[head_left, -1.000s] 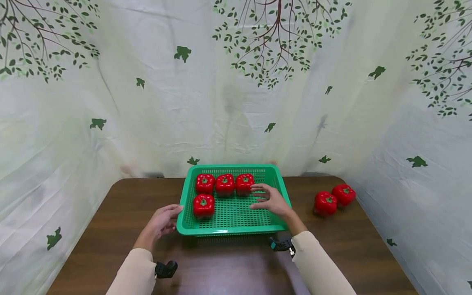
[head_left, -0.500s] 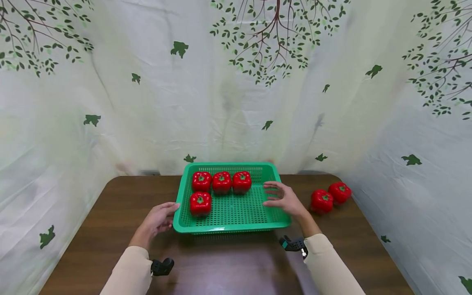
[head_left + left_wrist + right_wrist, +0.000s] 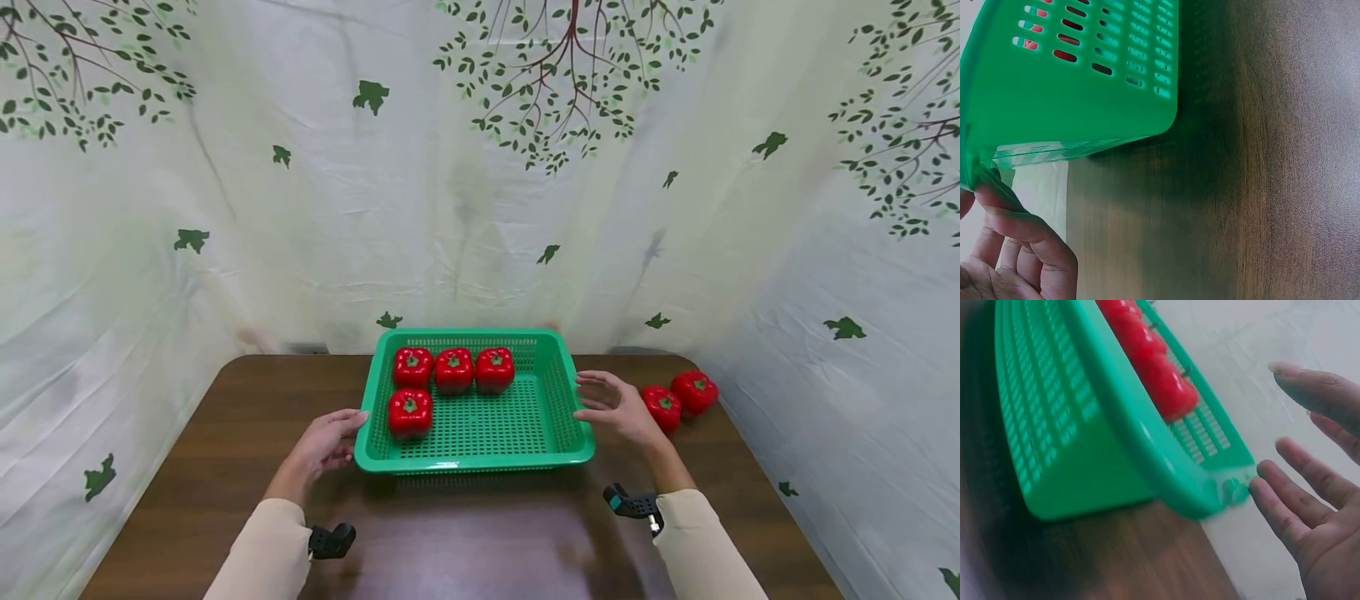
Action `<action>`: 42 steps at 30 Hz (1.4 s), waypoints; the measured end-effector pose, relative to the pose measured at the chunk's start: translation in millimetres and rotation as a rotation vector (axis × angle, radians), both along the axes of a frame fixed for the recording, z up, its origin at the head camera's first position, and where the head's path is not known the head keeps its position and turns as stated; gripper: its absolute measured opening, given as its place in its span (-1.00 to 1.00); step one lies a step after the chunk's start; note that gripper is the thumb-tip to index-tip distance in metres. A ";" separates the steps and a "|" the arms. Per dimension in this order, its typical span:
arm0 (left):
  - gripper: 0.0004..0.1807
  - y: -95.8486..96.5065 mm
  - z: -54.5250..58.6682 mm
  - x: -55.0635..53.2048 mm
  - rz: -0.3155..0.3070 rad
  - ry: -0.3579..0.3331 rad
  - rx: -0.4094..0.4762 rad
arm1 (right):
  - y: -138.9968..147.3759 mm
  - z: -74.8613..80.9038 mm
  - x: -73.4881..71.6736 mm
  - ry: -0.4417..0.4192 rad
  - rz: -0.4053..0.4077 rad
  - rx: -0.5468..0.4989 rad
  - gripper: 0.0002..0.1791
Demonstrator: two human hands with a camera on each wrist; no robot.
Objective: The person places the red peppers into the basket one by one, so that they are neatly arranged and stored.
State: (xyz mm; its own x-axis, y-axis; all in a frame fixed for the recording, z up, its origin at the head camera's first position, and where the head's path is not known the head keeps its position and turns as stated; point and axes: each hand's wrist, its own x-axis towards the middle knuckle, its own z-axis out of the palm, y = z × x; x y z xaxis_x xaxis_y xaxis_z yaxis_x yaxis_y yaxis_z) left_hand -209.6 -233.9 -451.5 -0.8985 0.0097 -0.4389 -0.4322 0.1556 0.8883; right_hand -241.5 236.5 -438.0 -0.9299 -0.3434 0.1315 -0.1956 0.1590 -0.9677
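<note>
Head: 1 green basket on table; inside, 4 red peppers. 2 loose peppers right, nearer partly hidden by empty, spread right hand. Left hand pinches basket's left rim. Left wrist: slotted wall barely shows peppers. Right wrist: pepper row blurred, cut off.

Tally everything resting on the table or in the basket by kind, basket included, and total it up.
Green plastic basket: 1
Red bell peppers: 6 (4 inside it, 2 on the table to its right)
Total: 7
</note>
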 end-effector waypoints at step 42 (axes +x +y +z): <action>-0.41 4.1 1.1 -0.6 0.020 -0.013 -0.012 | 108.0 -49.5 16.7 -0.071 -0.649 0.210 -0.20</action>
State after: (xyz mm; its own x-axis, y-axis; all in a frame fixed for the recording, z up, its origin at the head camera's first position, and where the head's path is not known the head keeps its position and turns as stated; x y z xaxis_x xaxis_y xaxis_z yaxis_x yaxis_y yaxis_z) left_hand -210.2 -229.8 -450.3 -0.8925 -0.0131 -0.4509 -0.4472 0.1570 0.8806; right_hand -224.8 344.5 -487.6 -0.9601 0.2744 0.0543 0.0653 0.4088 -0.9103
